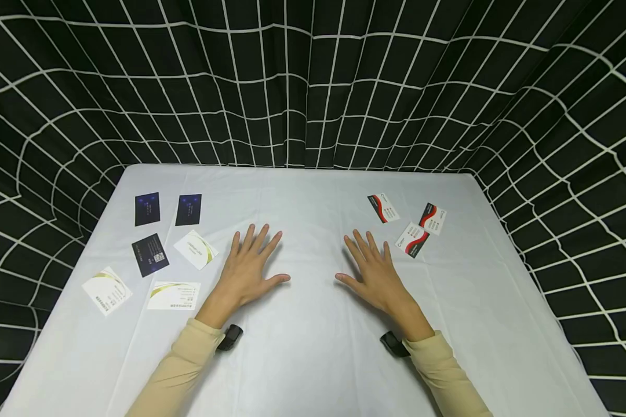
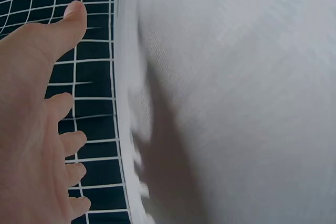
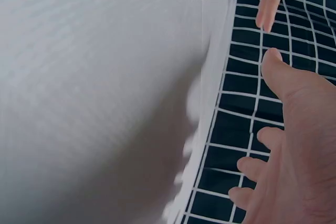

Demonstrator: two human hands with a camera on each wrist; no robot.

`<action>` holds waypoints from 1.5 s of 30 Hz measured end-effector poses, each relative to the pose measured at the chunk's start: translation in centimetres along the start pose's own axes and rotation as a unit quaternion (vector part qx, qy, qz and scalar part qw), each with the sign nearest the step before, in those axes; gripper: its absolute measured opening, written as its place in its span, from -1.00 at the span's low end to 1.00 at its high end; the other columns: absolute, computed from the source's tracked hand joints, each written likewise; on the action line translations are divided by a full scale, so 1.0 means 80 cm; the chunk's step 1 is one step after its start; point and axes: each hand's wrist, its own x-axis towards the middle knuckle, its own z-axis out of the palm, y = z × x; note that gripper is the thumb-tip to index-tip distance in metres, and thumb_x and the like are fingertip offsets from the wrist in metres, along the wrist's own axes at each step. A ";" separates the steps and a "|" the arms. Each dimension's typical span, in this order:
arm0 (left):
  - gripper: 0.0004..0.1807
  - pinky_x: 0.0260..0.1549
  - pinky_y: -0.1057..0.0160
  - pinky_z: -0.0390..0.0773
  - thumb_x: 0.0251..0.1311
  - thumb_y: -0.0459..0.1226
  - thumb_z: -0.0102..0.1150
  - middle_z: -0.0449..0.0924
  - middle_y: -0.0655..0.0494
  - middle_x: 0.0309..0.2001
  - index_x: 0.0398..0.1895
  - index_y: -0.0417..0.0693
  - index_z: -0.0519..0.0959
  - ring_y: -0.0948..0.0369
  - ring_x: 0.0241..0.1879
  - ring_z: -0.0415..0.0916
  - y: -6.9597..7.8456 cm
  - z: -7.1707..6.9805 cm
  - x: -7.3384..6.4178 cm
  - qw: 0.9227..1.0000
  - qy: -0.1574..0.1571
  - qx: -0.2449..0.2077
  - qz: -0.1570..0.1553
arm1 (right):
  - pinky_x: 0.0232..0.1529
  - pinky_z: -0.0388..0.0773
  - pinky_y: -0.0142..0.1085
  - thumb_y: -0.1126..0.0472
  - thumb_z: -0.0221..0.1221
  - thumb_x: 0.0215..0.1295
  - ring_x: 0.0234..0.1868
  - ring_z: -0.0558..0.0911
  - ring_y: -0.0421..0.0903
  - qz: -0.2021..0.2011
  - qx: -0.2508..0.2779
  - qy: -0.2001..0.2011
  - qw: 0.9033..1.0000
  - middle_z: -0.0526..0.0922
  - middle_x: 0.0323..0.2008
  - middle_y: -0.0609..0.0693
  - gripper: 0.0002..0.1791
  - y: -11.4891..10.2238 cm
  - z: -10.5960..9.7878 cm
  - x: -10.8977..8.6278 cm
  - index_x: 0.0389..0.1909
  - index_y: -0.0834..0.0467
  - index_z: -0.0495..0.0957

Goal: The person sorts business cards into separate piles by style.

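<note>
My left hand [image 1: 247,269] is held palm down with fingers spread, beside a white card with a gold curve [image 1: 195,249]. Two more gold-curved white cards [image 1: 174,295] [image 1: 106,291] lie further left. Three dark blue cards [image 1: 147,209] [image 1: 188,209] [image 1: 150,255], one with a QR code, sit behind and among these. My right hand [image 1: 375,275] also has its fingers extended and holds nothing. Beyond it lie three red, black and white cards [image 1: 383,208] [image 1: 412,240] [image 1: 432,218]; the latter two meet at their edges. Both wrist views show a gap between hand and cloth, with shadows below.
A white cloth covers the table [image 1: 313,359]. Black curtains with a white grid [image 1: 308,87] stand around its back and sides. Each wrist wears a small black device [image 1: 230,337] [image 1: 393,344] below the sleeve cuff.
</note>
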 end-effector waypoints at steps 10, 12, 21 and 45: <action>-0.04 0.39 -0.25 -0.22 0.15 0.31 0.11 0.04 -0.08 0.52 0.53 0.08 0.13 -0.21 0.49 -0.15 -0.002 0.000 -0.003 1.000 0.002 -0.013 0.001 | 0.37 -0.14 0.31 -0.38 0.03 0.31 0.53 -0.08 0.20 -0.003 0.016 -0.005 1.000 -0.02 0.54 0.13 -0.05 0.001 -0.002 -0.002 0.55 0.04 0.00; -0.07 0.39 -0.26 -0.20 0.19 0.26 0.12 0.05 -0.09 0.51 0.53 0.06 0.11 -0.23 0.49 -0.14 -0.001 0.001 -0.002 1.000 -0.001 -0.023 0.003 | 0.38 -0.15 0.29 -0.37 0.05 0.31 0.53 -0.09 0.19 -0.003 0.024 -0.007 1.000 -0.03 0.54 0.14 -0.05 0.001 -0.003 -0.002 0.55 0.04 0.00; -0.30 0.37 -0.20 0.02 0.34 -0.05 0.17 0.18 -0.19 0.45 0.47 -0.10 0.23 -0.20 0.45 0.02 0.029 0.001 0.005 0.979 -0.020 -0.200 0.025 | 0.40 0.04 0.14 -0.21 0.19 0.30 0.50 0.06 0.18 -0.014 0.057 0.003 0.998 0.07 0.50 0.21 -0.12 0.008 -0.006 -0.008 0.50 0.13 0.12; -0.32 0.39 -0.07 0.07 0.33 -0.15 0.19 0.24 -0.12 0.42 0.46 -0.07 0.22 -0.11 0.45 0.07 0.143 0.036 0.058 0.946 -0.024 -0.315 0.073 | 0.16 0.37 0.18 0.25 0.47 0.04 0.27 0.40 0.24 0.043 0.091 0.075 0.992 0.36 0.32 0.24 -0.24 0.091 -0.038 -0.021 0.29 0.28 0.40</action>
